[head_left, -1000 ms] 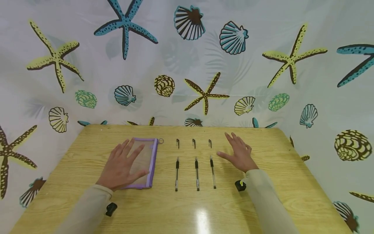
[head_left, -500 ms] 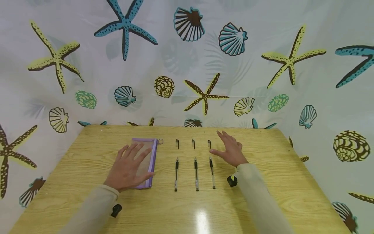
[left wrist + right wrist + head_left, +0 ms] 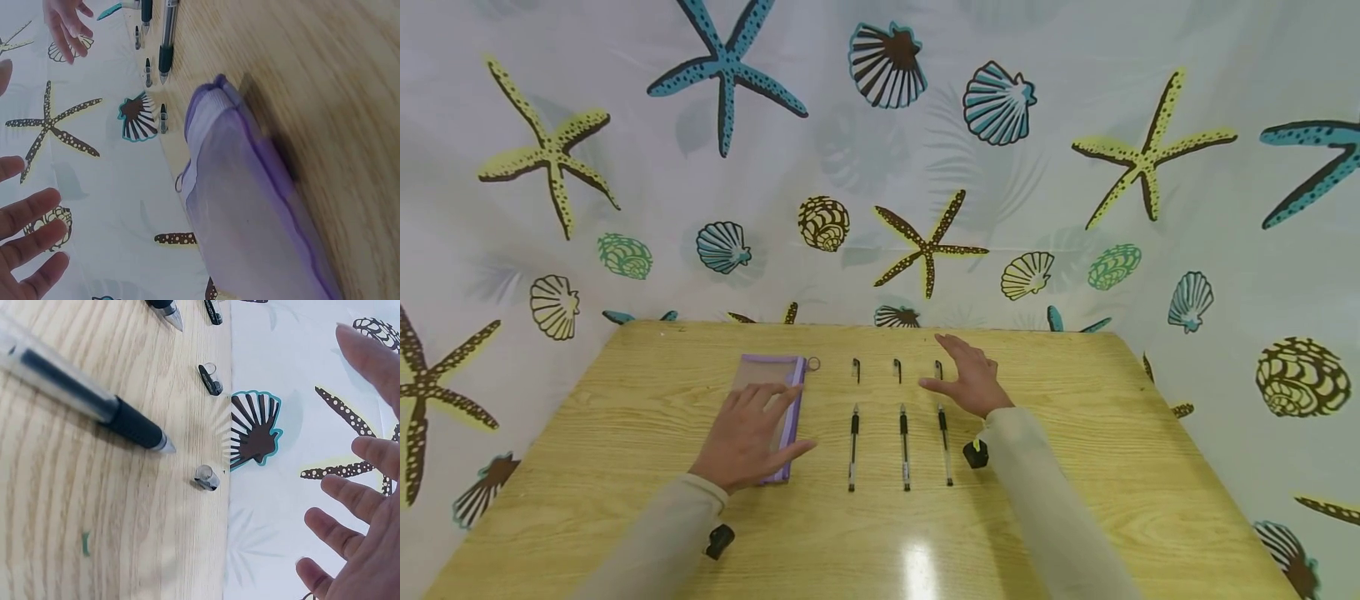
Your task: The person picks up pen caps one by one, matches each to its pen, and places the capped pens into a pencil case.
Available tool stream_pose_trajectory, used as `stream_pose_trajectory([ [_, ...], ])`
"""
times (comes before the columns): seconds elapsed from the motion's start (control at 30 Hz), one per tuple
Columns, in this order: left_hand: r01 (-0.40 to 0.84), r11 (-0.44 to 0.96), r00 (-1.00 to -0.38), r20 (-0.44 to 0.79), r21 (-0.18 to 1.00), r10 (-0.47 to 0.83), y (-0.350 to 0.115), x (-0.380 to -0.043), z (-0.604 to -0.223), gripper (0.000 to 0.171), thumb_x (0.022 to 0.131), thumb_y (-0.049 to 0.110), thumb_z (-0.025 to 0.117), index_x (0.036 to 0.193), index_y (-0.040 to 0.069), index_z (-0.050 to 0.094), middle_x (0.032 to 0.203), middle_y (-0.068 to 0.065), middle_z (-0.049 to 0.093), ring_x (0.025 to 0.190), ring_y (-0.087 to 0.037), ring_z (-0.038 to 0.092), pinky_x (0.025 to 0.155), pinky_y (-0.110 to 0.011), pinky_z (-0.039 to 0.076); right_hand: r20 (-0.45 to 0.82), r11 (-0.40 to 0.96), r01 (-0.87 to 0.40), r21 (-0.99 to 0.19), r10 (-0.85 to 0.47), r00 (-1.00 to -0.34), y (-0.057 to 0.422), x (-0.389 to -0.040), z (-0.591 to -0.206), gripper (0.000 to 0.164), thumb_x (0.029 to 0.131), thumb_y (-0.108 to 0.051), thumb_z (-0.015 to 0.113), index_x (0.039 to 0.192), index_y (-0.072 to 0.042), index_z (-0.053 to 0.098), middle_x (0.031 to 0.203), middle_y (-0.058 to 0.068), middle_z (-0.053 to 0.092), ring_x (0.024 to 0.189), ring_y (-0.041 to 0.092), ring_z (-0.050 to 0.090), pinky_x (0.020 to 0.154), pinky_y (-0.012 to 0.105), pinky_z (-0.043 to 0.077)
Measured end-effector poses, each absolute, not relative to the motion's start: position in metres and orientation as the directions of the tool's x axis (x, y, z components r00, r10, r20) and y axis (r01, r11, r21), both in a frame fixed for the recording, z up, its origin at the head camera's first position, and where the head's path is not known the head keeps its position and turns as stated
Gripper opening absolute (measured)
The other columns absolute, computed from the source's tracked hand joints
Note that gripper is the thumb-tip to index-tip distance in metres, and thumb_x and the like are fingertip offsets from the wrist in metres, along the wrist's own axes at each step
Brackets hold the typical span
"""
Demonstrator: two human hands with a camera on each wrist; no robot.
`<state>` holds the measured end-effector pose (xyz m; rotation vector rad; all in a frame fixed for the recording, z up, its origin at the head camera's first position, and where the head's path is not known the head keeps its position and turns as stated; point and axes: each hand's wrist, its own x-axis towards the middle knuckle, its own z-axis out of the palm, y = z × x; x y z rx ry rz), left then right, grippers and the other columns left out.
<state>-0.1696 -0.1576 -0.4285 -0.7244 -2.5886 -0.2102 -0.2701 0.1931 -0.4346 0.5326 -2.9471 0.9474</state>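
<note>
Three capless pens lie side by side on the table: a left pen (image 3: 853, 450), a middle pen (image 3: 905, 450) and a right pen (image 3: 945, 446), tips pointing away. Beyond them sit a left cap (image 3: 856, 371), a middle cap (image 3: 897, 371) and a right cap (image 3: 937, 371). My left hand (image 3: 743, 437) hovers with fingers spread over a purple-edged mesh zip pouch (image 3: 767, 367), partly hiding it. My right hand (image 3: 972, 381), fingers extended, is above the table next to the right cap and right pen. Neither hand holds anything. In the right wrist view the right cap (image 3: 207, 478) lies beyond a pen tip.
The wooden table (image 3: 1075, 483) ends at a hanging cloth (image 3: 850, 150) printed with starfish and shells. A ring (image 3: 813, 364) sits at the pouch's far right corner. Each wrist bears a small black device, such as the right one (image 3: 976, 454).
Both hands have moved inward, the left to the right and the right to the left. The left hand also came slightly lower in the head view. Pens, caps and pouch stayed in place.
</note>
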Motion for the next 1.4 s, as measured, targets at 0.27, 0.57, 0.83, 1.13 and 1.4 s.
stream_pose_trajectory([
  [0.27, 0.497, 0.867, -0.789, 0.433, 0.032, 0.437, -0.148, -0.168, -0.43, 0.07, 0.082, 0.06, 0.065, 0.131, 0.01, 0.058, 0.113, -0.01, 0.062, 0.103, -0.03, 0.058, 0.086, -0.049, 0.046, 0.102, 0.751, -0.324, -0.575, -0.327, -0.939, 0.182, -0.279, -0.433, 0.081, 0.087, -0.043, 0.069, 0.151, -0.011, 0.03, 0.155, 0.015, 0.027, 0.136, 0.045, 0.024, 0.102, 0.069, 0.013],
  [0.57, 0.488, 0.863, -0.828, 0.383, 0.131, 0.41, -0.138, -0.166, -0.434, 0.064, 0.085, 0.055, 0.064, 0.129, 0.01, 0.058, 0.105, -0.009, 0.066, 0.101, -0.032, 0.061, 0.087, -0.05, 0.047, 0.066, 0.75, -0.313, -0.582, -0.34, -0.938, 0.168, -0.291, -0.435, 0.077, 0.089, -0.039, 0.068, 0.151, -0.011, 0.032, 0.152, 0.017, 0.031, 0.135, 0.045, 0.026, 0.105, 0.069, 0.011],
  [0.83, 0.457, 0.867, -0.868, 0.314, 0.2, 0.385, -0.128, -0.165, -0.437, 0.056, 0.088, 0.051, 0.064, 0.127, 0.01, 0.059, 0.083, -0.001, 0.066, 0.07, -0.016, 0.06, 0.064, -0.036, 0.05, 0.055, 0.743, -0.322, -0.587, -0.36, -0.931, 0.157, -0.298, -0.435, 0.072, 0.09, -0.037, 0.068, 0.149, -0.01, 0.036, 0.146, 0.017, 0.039, 0.126, 0.041, 0.04, 0.105, 0.066, 0.017],
  [1.13, 0.387, 0.871, -0.918, 0.216, 0.304, 0.332, -0.117, -0.164, -0.438, 0.055, 0.088, 0.047, 0.065, 0.13, 0.011, 0.058, 0.08, 0.001, 0.065, 0.061, -0.009, 0.055, 0.052, -0.028, 0.045, 0.001, 0.738, -0.313, -0.598, -0.389, -0.921, 0.143, -0.305, -0.43, 0.069, 0.091, -0.036, 0.066, 0.148, -0.009, 0.036, 0.138, 0.014, 0.05, 0.117, 0.037, 0.05, 0.102, 0.059, 0.029],
  [1.4, 0.32, 0.836, -0.947, 0.112, 0.446, 0.302, -0.108, -0.166, -0.442, 0.054, 0.089, 0.044, 0.066, 0.133, 0.014, 0.056, 0.074, 0.009, 0.058, 0.058, -0.005, 0.05, 0.053, -0.028, 0.043, -0.043, 0.722, -0.291, -0.627, -0.405, -0.913, 0.131, -0.31, -0.427, 0.064, 0.093, -0.032, 0.065, 0.146, -0.006, 0.04, 0.122, 0.014, 0.059, 0.09, 0.024, 0.058, 0.081, 0.041, 0.048],
])
